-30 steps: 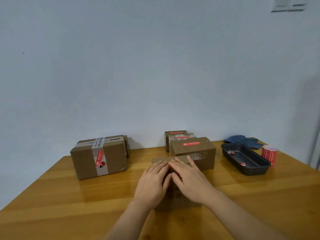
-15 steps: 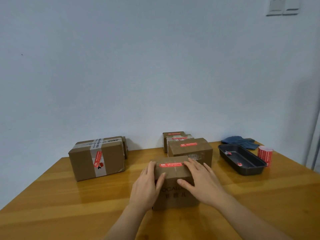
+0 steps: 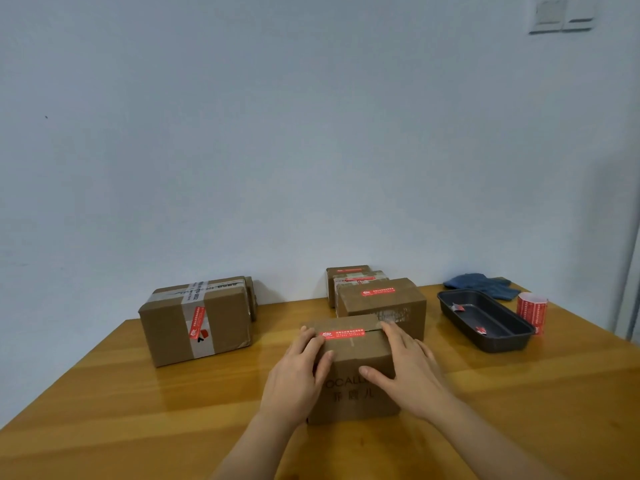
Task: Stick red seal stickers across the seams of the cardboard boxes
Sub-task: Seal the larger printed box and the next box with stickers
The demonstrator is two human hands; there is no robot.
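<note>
A small cardboard box (image 3: 353, 386) stands in front of me on the wooden table (image 3: 138, 410). A red seal sticker (image 3: 343, 334) lies across the seam on its top. My left hand (image 3: 298, 379) holds the box's left side, fingers curled over the top edge by the sticker's left end and thumb on the front face. On the right side, my right hand (image 3: 405, 368) holds the box the same way, its fingertips at the sticker's right end. A roll of red stickers (image 3: 531, 311) stands at the far right.
Behind the box stand three stickered boxes in a row (image 3: 381, 303). A larger taped box (image 3: 197, 320) with a red sticker sits at the left. A black tray (image 3: 485, 320) holding sticker scraps lies at the right, with a blue cloth (image 3: 481, 284) behind it.
My hands were pressed together on the box top, covering the sticker. They have slid apart to the box's left and right sides, and the red sticker now shows between them.
</note>
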